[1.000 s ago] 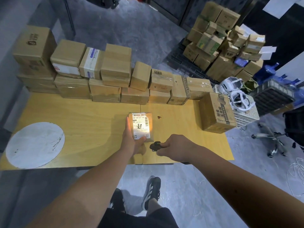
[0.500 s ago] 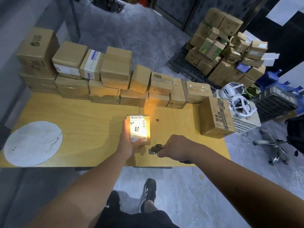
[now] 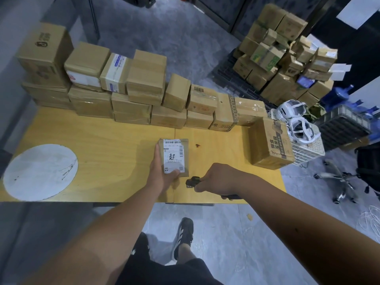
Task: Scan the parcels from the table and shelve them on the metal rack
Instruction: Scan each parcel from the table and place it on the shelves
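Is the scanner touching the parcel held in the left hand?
Apart. The head view shows bare yellow table between the scanner in the right hand and the parcel gripped by the left hand.

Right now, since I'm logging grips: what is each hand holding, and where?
The left hand grips the small labelled parcel at its lower left corner, thumb on the label. The right hand holds the black scanner by its handle.
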Available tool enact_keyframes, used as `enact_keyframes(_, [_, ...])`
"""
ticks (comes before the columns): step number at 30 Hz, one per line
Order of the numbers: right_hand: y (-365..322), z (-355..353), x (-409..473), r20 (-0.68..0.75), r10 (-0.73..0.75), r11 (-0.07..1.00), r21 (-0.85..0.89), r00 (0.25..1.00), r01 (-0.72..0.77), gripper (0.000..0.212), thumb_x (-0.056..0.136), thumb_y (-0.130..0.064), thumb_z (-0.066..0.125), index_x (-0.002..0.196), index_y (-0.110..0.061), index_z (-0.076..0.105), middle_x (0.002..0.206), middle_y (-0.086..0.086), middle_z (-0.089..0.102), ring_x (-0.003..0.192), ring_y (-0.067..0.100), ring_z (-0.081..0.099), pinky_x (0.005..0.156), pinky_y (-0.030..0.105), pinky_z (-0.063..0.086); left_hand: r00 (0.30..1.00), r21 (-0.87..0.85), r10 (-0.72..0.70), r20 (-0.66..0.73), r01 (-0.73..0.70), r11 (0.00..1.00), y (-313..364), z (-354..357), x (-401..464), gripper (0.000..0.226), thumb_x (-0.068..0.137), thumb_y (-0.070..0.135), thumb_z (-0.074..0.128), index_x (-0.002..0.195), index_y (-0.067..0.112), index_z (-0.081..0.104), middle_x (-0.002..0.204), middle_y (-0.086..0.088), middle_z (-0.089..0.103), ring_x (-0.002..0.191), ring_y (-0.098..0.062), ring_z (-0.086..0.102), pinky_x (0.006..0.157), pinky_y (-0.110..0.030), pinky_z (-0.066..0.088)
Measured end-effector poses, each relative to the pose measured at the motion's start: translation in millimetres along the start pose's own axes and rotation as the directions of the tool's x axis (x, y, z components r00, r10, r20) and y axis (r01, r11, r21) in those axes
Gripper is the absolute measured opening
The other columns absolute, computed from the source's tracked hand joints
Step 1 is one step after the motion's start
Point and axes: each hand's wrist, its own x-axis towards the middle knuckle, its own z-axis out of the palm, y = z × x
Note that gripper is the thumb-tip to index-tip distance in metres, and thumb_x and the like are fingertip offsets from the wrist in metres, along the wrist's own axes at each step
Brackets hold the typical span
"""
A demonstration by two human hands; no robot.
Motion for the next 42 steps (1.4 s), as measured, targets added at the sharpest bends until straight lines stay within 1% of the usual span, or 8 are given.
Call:
enact_keyframes(5, [-7.5, -4.0, -1.6, 0.007, -0.012, 1.0, -0.004, 1.0, 0.012, 0.04, 0.091, -0.045, 0.078, 0.094, -0.006, 0.067, 0.07, 0.006, 0.054, 0.056, 0.02, 0.049, 0.053, 0.025, 0.038, 0.999, -0.045, -0.006, 0.035, 0.008, 0.999, -2.0, -1.5, -3.3, 0.126, 0.087, 0.002, 0.078, 0.161, 0.049, -0.013, 0.156, 0.009, 0.048, 0.14, -0.017, 0.049, 0.116, -0.047, 0.042])
enact_keyframes(14, [0.0, 6.0, 9.9, 0.051, 0.061, 0.977, 0.202, 0.997, -0.07, 0.051, 0.084, -0.047, 0.082, 0.107, -0.003, 0.073, 0.08, 0.011, 0.049, 0.055, 0.029, 0.055, 0.048, 0.024, 0.042, 1.0, -0.006, -0.001, 0.021, 0.001, 1.0, -3.7, -7.4, -2.7, 0.127, 0.087, 0.009, 0.082, 0.155, 0.06, -0.012, 0.157, 0.01, 0.046, 0.138, -0.018, 0.053, 0.116, -0.051, 0.043])
enact_keyframes(17, [2.7, 9.9, 15.3, 0.08, 0.083, 0.95, 0.294, 0.993, -0.103, 0.044, 0.076, -0.047, 0.083, 0.095, -0.007, 0.073, 0.083, 0.011, 0.047, 0.053, 0.029, 0.057, 0.053, 0.027, 0.043, 0.999, 0.01, -0.044, 0.0, 0.044, 0.999, -2.2, -14.3, -5.8, 0.127, 0.088, 0.005, 0.081, 0.159, 0.053, -0.012, 0.148, 0.017, 0.048, 0.13, -0.015, 0.057, 0.111, -0.043, 0.046])
enact_keyframes(21, [3.1, 12.5, 26.4, 0.132, 0.011, 0.945, 0.323, 0.991, -0.053, 0.062, 0.071, -0.055, 0.087, 0.107, -0.006, 0.077, 0.085, 0.012, 0.052, 0.061, 0.031, 0.064, 0.056, 0.03, 0.05, 0.997, 0.048, -0.073, -0.017, 0.074, 0.996, -5.0, -29.1, -7.3, 0.135, 0.086, 0.007, 0.084, 0.158, 0.047, -0.022, 0.142, 0.017, 0.048, 0.128, -0.014, 0.053, 0.113, -0.041, 0.042])
enact_keyframes(25, [-0.3, 7.9, 34.1, 0.156, -0.112, 0.964, 0.258, 0.981, 0.069, 0.041, 0.079, -0.041, 0.087, 0.096, -0.005, 0.077, 0.081, 0.011, 0.045, 0.058, 0.028, 0.049, 0.05, 0.027, 0.038, 0.993, 0.109, -0.113, -0.042, 0.117, 0.987, 0.7, -38.7, -5.4, 0.14, 0.085, 0.003, 0.083, 0.152, 0.054, -0.029, 0.144, 0.016, 0.05, 0.126, -0.015, 0.057, 0.11, -0.039, 0.046])
enact_keyframes(29, [-4.9, -4.7, 46.1, 0.103, -0.244, 0.969, 0.059, 0.964, 0.239, 0.047, 0.087, -0.04, 0.08, 0.114, -0.001, 0.078, 0.069, 0.004, 0.055, 0.047, 0.013, 0.047, 0.046, 0.022, 0.036, 0.99, 0.06, -0.119, -0.078, 0.124, 0.99, 1.2, -39.2, -7.6, 0.139, 0.082, -0.005, 0.079, 0.154, 0.059, -0.021, 0.144, 0.01, 0.056, 0.12, -0.021, 0.063, 0.092, -0.041, 0.06])
enact_keyframes(36, [-25.9, -29.8, 62.4, 0.165, -0.399, 0.899, -0.121, 0.902, 0.42, 0.047, 0.084, -0.048, 0.081, 0.106, -0.007, 0.08, 0.067, 0.003, 0.055, 0.059, 0.018, 0.051, 0.06, 0.029, 0.04, 0.976, -0.019, 0.059, -0.212, -0.065, 0.998, -16.0, -57.2, -34.9, 0.139, 0.073, 0.031, 0.09, 0.161, 0.048, -0.016, 0.161, 0.015, 0.043, 0.147, -0.015, 0.044, 0.114, -0.058, 0.044])
enact_keyframes(42, [-110.8, -46.1, 50.2, 0.236, -0.609, 0.705, -0.276, 0.757, 0.653, 0.05, 0.083, -0.049, 0.078, 0.111, -0.008, 0.08, 0.073, 0.003, 0.059, 0.065, 0.018, 0.054, 0.059, 0.03, 0.041, 0.813, 0.019, 0.116, -0.57, -0.128, 0.992, 50.9, -107.2, -93.2, 0.125, 0.074, 0.03, 0.084, 0.151, 0.07, -0.006, 0.148, 0.042, 0.041, 0.141, -0.001, 0.047, 0.113, -0.047, 0.047])
